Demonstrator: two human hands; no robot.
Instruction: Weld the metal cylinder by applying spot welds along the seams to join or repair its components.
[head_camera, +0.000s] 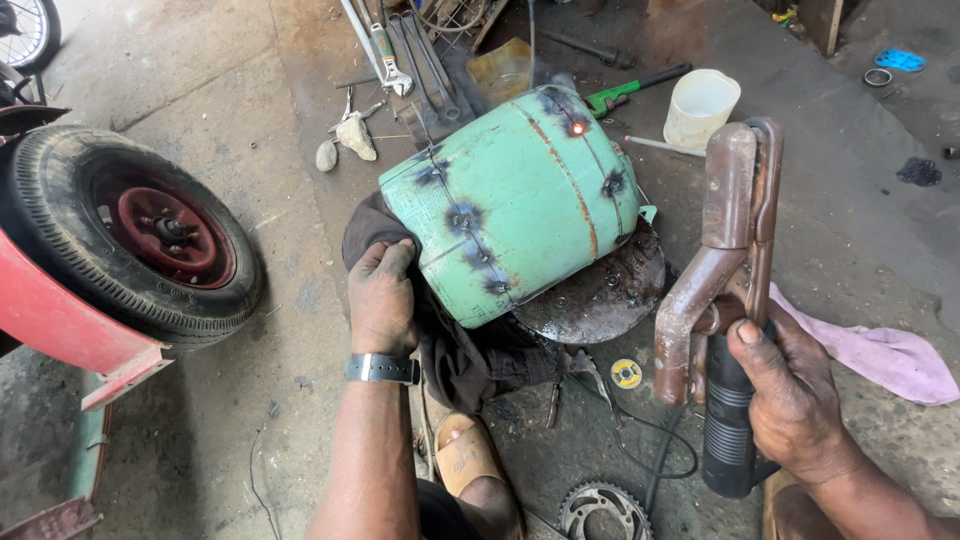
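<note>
1. Left hand (382, 292): closed over dark cloth (455, 345), pressed against near-left end of green metal cylinder (510, 200).
2. Cylinder: lying on its side at scene centre, tilted, resting on round rusty plate (600, 290); dark weld spots along seams, one glowing spot (577, 127) near far end.
3. Right hand (790, 395): gripping black handle of rusty electrode holder (725, 270), held upright, right of cylinder, not touching it.
4. Left: red-hubbed wheel (160, 235).
5. Far: wrenches (400, 50), white cup (701, 107).
6. Right: pink rag (880, 355).
7. Near: sprocket (605, 510).
</note>
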